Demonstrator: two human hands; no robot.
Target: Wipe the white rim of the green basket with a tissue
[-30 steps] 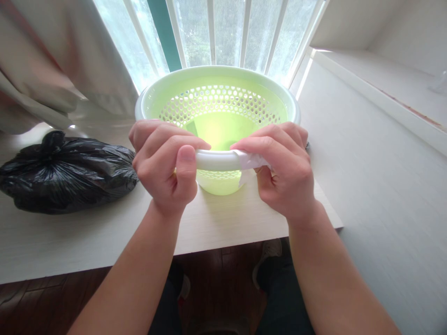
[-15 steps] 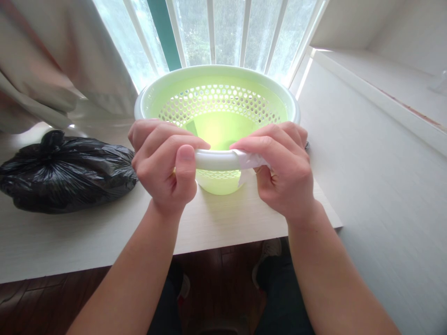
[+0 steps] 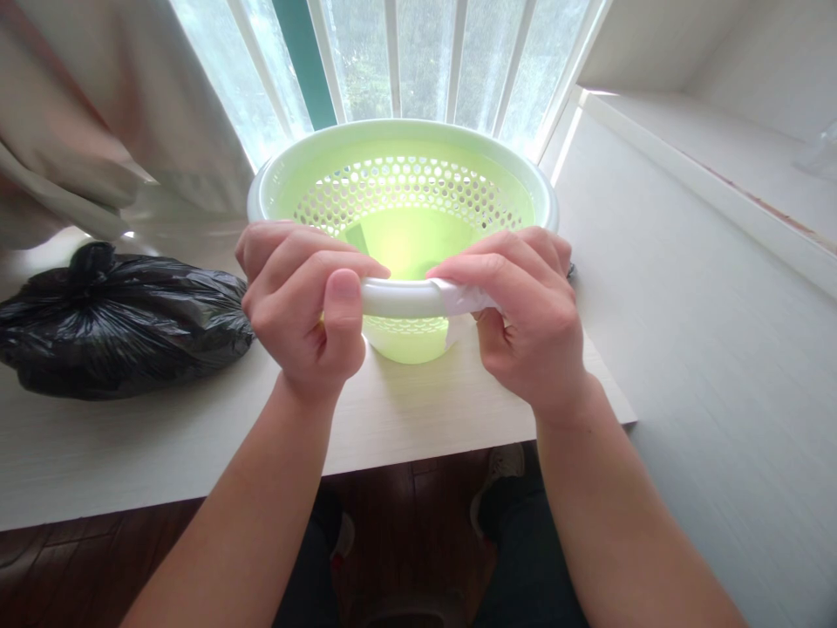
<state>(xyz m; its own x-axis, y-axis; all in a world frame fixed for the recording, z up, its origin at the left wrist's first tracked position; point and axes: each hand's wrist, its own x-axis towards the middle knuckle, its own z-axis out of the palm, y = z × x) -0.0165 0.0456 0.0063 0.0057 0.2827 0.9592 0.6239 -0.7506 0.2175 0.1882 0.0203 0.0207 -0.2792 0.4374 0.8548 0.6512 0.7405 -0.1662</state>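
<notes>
A light green basket (image 3: 418, 347) with perforated sides and a pale rim stands on the whitish ledge (image 3: 418, 414). My left hand (image 3: 304, 301) is closed around the front left of its rim, thumb on the outer side. On the front right, my right hand (image 3: 527, 310) grips the same rim, its fingers over the top. Beside the right fingers, a whitish translucent piece of film (image 3: 463, 297) wraps the rim, and a flap of it hangs below. A bare stretch of rim shows between the two hands.
A knotted black plastic bag (image 3: 124, 327) lies on the ledge at the left, close to my left hand. Behind it hangs a curtain (image 3: 118, 113). A barred window (image 3: 425, 61) is beyond the basket. A pale panel (image 3: 706, 305) rises at the right.
The whole view has shifted slightly, so the basket, bag and hands appear a little further left. Both hands keep the same hold on the rim.
</notes>
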